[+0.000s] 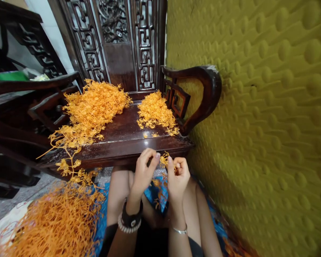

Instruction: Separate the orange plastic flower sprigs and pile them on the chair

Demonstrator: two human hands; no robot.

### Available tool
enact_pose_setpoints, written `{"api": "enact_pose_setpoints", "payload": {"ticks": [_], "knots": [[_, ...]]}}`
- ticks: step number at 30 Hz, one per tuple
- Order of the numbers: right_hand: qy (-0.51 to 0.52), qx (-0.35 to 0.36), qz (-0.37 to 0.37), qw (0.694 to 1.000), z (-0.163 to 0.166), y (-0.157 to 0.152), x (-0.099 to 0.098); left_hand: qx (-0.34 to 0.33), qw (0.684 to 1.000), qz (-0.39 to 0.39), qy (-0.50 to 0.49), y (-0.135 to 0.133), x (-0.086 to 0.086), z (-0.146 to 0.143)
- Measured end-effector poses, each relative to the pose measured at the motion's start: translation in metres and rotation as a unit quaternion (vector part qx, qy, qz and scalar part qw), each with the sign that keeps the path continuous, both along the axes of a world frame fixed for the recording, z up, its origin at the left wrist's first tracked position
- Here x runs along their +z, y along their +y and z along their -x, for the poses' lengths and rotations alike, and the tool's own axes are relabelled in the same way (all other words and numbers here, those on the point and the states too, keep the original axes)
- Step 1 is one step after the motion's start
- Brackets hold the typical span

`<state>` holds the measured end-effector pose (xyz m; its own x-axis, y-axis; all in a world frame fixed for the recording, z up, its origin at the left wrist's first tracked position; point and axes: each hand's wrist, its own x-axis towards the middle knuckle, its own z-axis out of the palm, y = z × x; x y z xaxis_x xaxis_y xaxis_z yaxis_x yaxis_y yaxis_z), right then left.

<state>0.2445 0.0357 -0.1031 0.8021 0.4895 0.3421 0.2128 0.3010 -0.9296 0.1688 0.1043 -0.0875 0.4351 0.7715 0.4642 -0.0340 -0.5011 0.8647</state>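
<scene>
An orange plastic flower piece (164,159) with thin curled points is between my two hands, above my lap. My left hand (144,173) is closed in a pinch, its thumb and fingertips at the piece's left edge. On the other side my right hand (178,178) has its fingers curled and its thumb raised, gripping the piece; part of it is hidden behind the thumb. Beyond them on the dark wooden chair seat (123,128) lie a large heap of orange flower sprigs (98,103) at left and a smaller heap of loose orange flower pieces (156,110) at right.
A big pile of orange stems (61,221) lies on the floor at left. Several orange bits are on a blue sheet (149,194) between my legs. The chair's curved armrest (212,85) stands beside a yellow-green embossed wall (262,117). More dark furniture (13,128) is at left.
</scene>
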Motion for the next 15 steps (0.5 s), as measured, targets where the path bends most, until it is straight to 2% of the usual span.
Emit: {"api": "enact_pose_setpoints", "payload": {"ticks": [2, 4, 6, 8, 10, 12, 15], "knots": [[-0.017, -0.002, 0.005, 1.000, 0.003, -0.001, -0.001, -0.005, 0.999, -0.010, 0.044, -0.014, -0.001, 0.007], [-0.020, 0.050, 0.033, 0.998, 0.003, -0.003, -0.002, 0.003, 0.997, -0.024, 0.071, -0.017, 0.000, 0.012], [0.000, 0.161, 0.075, 0.984, 0.001, -0.007, -0.001, 0.021, 0.997, -0.033, 0.064, -0.013, 0.002, 0.015], [0.036, 0.284, 0.103, 0.953, 0.000, -0.011, 0.002, 0.026, 0.999, -0.019, 0.029, -0.009, 0.002, 0.019], [0.079, 0.349, 0.096, 0.929, 0.001, -0.013, 0.004, -0.001, 0.998, 0.051, -0.026, -0.009, 0.000, 0.019], [0.151, 0.344, 0.046, 0.926, 0.003, -0.013, 0.005, -0.039, 0.979, 0.176, -0.098, -0.015, -0.003, 0.015], [0.276, 0.287, -0.063, 0.915, 0.005, -0.013, 0.005, -0.077, 0.899, 0.370, -0.220, -0.025, -0.006, 0.004]]}}
